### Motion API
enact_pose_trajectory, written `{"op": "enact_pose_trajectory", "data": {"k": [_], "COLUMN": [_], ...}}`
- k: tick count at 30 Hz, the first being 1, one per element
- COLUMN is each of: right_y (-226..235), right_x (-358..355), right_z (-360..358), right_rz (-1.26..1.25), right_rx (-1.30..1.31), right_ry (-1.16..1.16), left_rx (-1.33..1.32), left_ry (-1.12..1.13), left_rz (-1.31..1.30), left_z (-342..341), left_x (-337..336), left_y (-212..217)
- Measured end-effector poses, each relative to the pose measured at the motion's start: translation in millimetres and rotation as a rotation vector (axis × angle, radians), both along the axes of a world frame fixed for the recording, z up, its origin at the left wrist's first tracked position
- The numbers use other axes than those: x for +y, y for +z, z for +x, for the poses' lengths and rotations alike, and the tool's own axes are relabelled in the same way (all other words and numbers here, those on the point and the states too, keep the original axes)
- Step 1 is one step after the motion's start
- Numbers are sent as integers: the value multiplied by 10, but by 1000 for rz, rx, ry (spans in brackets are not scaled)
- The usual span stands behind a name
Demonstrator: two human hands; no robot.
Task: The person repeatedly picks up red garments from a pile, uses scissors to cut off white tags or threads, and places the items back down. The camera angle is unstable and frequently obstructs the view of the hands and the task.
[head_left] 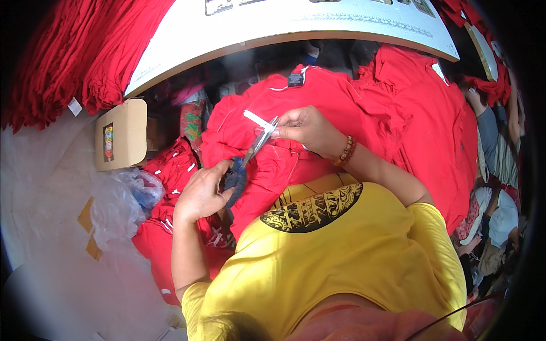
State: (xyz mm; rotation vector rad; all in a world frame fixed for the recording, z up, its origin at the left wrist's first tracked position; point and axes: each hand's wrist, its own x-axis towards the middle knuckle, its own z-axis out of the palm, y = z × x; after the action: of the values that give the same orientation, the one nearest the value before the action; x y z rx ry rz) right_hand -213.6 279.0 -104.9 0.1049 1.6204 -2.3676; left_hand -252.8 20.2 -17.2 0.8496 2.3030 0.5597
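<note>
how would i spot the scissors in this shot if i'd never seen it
Start at the heap of red cloth garments below the curved white board. At its lower left, the left hand holds steel scissors with dark blue handles, blades pointing up-right to a white tag by the right hand. They are the only metal thing there.

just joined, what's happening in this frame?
A person in a yellow shirt is working on a red garment lying in their lap. The left hand grips blue-handled scissors, blades angled up toward a small white tag. The right hand pinches the garment right beside the blade tips. More red garments are heaped around, with a cardboard box and a crumpled plastic bag to the left.
</note>
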Motion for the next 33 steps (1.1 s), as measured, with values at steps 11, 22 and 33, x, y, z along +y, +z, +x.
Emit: {"op": "enact_pose_trajectory", "data": {"k": [11, 22, 33], "right_y": [-31, -60, -331], "right_x": [-11, 23, 268], "right_z": [-14, 140, 314], "right_rz": [26, 474, 158], "right_rx": [-26, 302, 25], "right_ry": [65, -127, -67], "left_rx": [-77, 498, 412], "left_ry": [51, 422, 214], "left_rz": [-24, 95, -37], "left_z": [128, -1604, -1223], "left_x": [-55, 167, 1178], "left_y": [-52, -157, 239]}}
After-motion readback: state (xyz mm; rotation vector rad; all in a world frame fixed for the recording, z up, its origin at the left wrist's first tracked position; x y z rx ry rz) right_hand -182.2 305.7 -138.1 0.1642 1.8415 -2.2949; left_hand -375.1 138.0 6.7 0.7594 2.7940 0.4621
